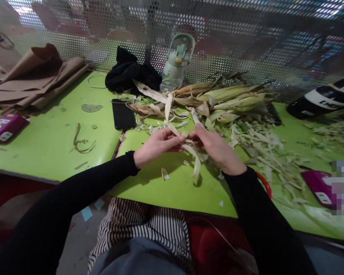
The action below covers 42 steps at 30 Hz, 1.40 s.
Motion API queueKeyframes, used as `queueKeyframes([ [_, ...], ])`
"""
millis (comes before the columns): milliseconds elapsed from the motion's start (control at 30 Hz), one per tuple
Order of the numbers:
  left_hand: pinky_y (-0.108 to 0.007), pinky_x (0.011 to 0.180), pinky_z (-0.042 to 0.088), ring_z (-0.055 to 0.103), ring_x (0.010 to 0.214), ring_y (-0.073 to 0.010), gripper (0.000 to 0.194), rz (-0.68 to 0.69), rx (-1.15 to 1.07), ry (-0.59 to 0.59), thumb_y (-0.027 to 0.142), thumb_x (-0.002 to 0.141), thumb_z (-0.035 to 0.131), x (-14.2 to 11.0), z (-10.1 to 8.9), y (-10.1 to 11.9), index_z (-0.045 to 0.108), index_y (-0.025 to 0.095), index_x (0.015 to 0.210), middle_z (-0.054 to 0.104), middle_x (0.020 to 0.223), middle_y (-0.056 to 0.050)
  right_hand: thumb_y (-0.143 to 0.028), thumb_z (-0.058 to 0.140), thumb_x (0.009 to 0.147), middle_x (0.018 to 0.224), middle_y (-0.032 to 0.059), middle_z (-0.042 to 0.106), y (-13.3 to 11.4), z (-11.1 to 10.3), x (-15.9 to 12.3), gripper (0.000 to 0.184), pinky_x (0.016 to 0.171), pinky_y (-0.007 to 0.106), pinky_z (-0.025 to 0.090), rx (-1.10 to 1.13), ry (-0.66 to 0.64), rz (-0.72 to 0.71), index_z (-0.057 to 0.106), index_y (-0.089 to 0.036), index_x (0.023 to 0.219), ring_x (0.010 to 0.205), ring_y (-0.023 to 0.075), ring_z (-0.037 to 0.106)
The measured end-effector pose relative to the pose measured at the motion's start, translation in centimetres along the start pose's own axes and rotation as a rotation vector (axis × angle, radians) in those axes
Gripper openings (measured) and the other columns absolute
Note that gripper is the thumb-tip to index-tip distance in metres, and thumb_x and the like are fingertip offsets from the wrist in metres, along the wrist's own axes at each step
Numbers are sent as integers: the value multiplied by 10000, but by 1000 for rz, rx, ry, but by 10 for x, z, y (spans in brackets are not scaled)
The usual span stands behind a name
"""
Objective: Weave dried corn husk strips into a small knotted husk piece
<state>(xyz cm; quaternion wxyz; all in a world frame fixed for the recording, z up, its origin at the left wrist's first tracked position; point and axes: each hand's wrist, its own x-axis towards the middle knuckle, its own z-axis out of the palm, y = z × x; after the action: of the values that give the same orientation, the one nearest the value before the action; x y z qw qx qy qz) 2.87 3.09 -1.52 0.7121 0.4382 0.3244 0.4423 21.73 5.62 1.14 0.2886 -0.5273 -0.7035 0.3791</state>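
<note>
Pale husk strip (173, 128) runs from beyond the left hand (163, 143) into its fingertips, long axis slanting nearer and rightward; left hand nearest. Left pinches it, thumb against fingers. Right hand (210, 144) just beside, fingers curled; blurred, can't tell if gripping. Husk pile (229, 99) beyond both hands on the bench (143, 187).

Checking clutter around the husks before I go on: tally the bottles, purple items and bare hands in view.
Bottles: 2 (pale green bottle, black bottle)
Purple items: 2 (far-left purple item, far-right purple item)
Hands: 2 (left hand, right hand)
Total: 6
</note>
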Motion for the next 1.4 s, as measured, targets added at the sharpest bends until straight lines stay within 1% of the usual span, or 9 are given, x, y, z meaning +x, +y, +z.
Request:
queueKeyframes([
  [67, -283, 841, 540, 658, 742, -67, 123, 12, 12, -26, 225, 904, 663, -1, 1, 0, 603, 122, 937, 715, 924, -15, -711, 484, 916, 645, 30, 652, 3, 4, 0, 586, 583, 314, 441, 163, -130, 77, 726, -209, 733, 568, 148, 508],
  [133, -276, 835, 538, 663, 749, -69, 116, -4, 28, -38, 204, 909, 653, -2, 1, -2, 598, 120, 967, 709, 920, -16, -633, 605, 892, 731, 15, 683, 4, 11, 0, 442, 618, 295, 480, 390, -154, 75, 746, -219, 832, 626, 141, 555],
  [233, -283, 833, 540, 667, 738, -73, 104, -62, 57, -39, 187, 920, 642, -2, 0, -5, 578, 116, 959, 678, 856, 1, -480, 772, 809, 852, -9, 706, 2, 19, -2, 280, 562, 229, 447, 609, -70, 14, 745, -228, 928, 606, 87, 515],
  [400, -284, 820, 546, 672, 720, -72, 131, -127, 79, -43, 207, 934, 639, -2, 2, -10, 552, 112, 907, 667, 849, -3, -409, 759, 850, 798, -20, 699, -2, 22, -7, 208, 443, 195, 318, 691, 29, -118, 694, -224, 919, 518, 54, 417],
  [600, -266, 783, 548, 684, 701, -74, 107, -177, 77, -33, 189, 951, 616, -1, 4, -14, 557, 101, 939, 677, 825, -9, -467, 690, 908, 680, -48, 640, -5, 18, -11, 239, 412, 215, 292, 596, 95, -243, 664, -239, 975, 443, 52, 383],
  [733, -261, 757, 550, 674, 648, -71, 94, -208, 50, -1, 147, 943, 622, 2, 4, -16, 548, 103, 904, 670, 760, 1, -460, 697, 902, 700, -39, 624, -5, 15, -14, 226, 413, 238, 291, 529, 144, -279, 677, -238, 938, 450, 58, 376],
  [900, -247, 749, 549, 678, 632, -67, 117, -242, 37, 90, 129, 956, 596, 1, 8, -9, 526, 116, 863, 666, 721, 7, -486, 716, 872, 591, -59, 456, 1, 14, -14, 249, 424, 246, 266, 415, 142, -277, 721, -241, 916, 477, 80, 345],
  [1133, -248, 772, 545, 669, 650, -57, 108, -269, 23, 88, 161, 954, 607, -3, 13, 0, 551, 106, 878, 655, 730, 23, -420, 720, 867, 641, -35, 534, -1, 12, -15, 209, 513, 257, 373, 320, 84, -249, 748, -215, 845, 578, 100, 455],
  [1400, -280, 793, 552, 678, 678, -70, 94, -211, 8, 46, 158, 936, 630, -2, 8, -5, 545, 124, 913, 659, 789, 17, -439, 728, 866, 572, -65, 405, 2, 13, -13, 219, 420, 255, 194, 380, 109, -199, 706, -221, 856, 474, 75, 280],
])
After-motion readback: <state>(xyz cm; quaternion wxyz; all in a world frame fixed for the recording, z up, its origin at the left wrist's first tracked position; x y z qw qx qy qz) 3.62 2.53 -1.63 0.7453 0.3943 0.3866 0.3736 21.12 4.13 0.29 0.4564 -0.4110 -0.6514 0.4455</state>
